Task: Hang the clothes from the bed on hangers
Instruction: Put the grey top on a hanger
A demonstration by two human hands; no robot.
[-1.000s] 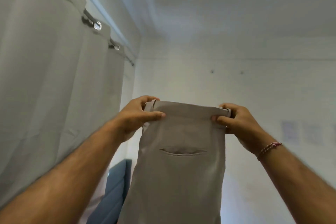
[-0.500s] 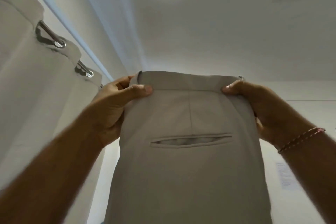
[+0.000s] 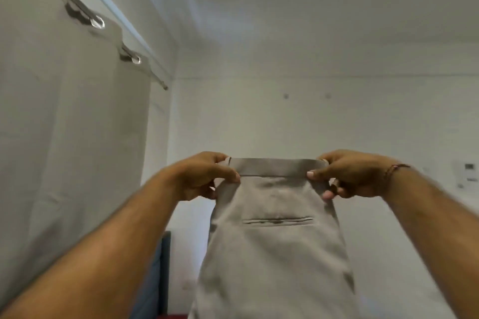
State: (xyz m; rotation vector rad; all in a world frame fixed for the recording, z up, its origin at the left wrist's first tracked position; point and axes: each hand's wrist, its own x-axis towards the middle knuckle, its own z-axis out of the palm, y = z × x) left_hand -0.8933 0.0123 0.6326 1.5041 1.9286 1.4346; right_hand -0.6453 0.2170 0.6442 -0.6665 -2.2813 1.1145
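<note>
A pair of beige trousers (image 3: pixel 274 248) hangs straight down in front of me, held up by its waistband, with a slit back pocket facing me. My left hand (image 3: pixel 199 176) pinches the left end of the waistband between thumb and fingers. My right hand (image 3: pixel 347 173), with a thin red bracelet at the wrist, pinches the right end. The waistband is stretched flat between the two hands. The trouser legs run out of view at the bottom. No hanger and no bed are in view.
A grey curtain (image 3: pixel 67 137) on a metal rod (image 3: pixel 129 54) fills the left side. A white wall (image 3: pixel 285 116) stands behind the trousers, with small papers (image 3: pixel 466 173) at the right. A blue panel (image 3: pixel 158 274) shows low by the curtain.
The trousers and both hands have come down from near the ceiling to chest height in view. The ceiling lamp has left the view. Both hands keep their hold on the waistband.
</note>
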